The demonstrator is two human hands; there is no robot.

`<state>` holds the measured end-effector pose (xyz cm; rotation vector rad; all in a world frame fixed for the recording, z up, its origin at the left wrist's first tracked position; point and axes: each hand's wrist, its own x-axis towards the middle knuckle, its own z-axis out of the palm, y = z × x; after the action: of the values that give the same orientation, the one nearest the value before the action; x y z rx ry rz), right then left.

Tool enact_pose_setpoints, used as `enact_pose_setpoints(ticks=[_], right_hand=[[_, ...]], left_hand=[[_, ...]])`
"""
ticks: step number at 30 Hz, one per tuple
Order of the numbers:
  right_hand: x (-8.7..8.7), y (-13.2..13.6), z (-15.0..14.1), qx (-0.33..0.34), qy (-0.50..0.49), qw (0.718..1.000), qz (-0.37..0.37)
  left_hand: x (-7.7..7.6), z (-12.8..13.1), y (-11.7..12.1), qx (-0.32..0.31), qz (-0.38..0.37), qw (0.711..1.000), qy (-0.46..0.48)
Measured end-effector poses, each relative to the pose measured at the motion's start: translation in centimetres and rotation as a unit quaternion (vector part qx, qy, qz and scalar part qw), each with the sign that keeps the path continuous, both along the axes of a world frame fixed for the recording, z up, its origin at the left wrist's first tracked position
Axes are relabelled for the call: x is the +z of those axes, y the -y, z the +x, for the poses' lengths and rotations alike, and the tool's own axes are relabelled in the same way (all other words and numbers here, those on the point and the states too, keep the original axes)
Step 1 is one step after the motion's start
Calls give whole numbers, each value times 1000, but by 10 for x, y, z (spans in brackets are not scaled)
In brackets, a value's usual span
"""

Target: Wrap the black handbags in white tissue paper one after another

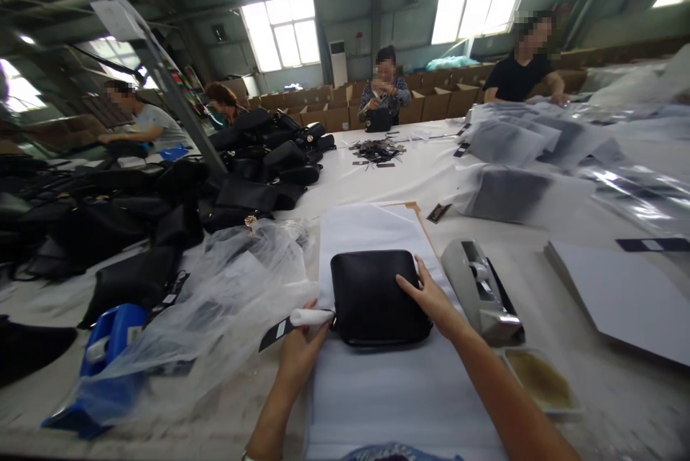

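A small black bag [377, 299] lies flat on a stack of white sheets [359, 227] in front of me. My right hand [434, 303] holds its right side, thumb on the top face and the other fingers along the edge. At the bag's left side, my left hand [302, 346] is closed around a rolled white wrap [311, 317]; some of its fingers are hidden beneath. Beside that roll sticks out a black hang tag [274, 332] with a white label.
A grey tape dispenser [477, 288] stands right, near a shallow dish [539, 378]. Left are a blue tape dispenser [111, 346], clear plastic film [215, 310] and piled black bags [162, 202]. Wrapped bags [507, 191] lie far right. Several co-workers sit or stand around the table.
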<state>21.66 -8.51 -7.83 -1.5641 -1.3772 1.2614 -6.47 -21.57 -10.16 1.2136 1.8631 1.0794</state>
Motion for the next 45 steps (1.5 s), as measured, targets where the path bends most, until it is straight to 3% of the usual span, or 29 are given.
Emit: enact_pose_setpoints(ticks=[3,5,11,15,18,22,25,28,33,37,41,45], right_hand=[[-1,-2,3,0,31,999,26],[0,-6,3,-9,21,999,49],[-10,-13,2,-29,-30,997,67],[-17,-7,10,-7,-81,995,54],[-16,-4,17,-10,12,991,135],[2,-24,15,39,162,939,300],[23,-66,3,107,253,908,317],[34,-124,-13,135,302,900,284],[22,-208,-31,104,373,902,191],[10,-243,-39,89,402,900,145],[14,-247,-41,120,384,899,172],[29,-226,-32,142,350,891,253]], left_hand=[[2,-5,0,4,36,986,-160],[7,-9,-3,-6,37,979,-198],[25,-18,5,-39,-33,988,-146],[52,-10,28,-82,-92,983,-139],[79,3,36,-131,-99,984,-62],[95,20,19,-121,29,991,-55],[85,35,-5,-123,130,978,-105],[63,49,-22,-167,164,965,-121],[22,50,-33,-250,203,922,-216],[-3,37,-41,-273,261,887,-267],[0,30,-47,-259,259,905,-215],[32,22,-60,-225,200,946,-118]])
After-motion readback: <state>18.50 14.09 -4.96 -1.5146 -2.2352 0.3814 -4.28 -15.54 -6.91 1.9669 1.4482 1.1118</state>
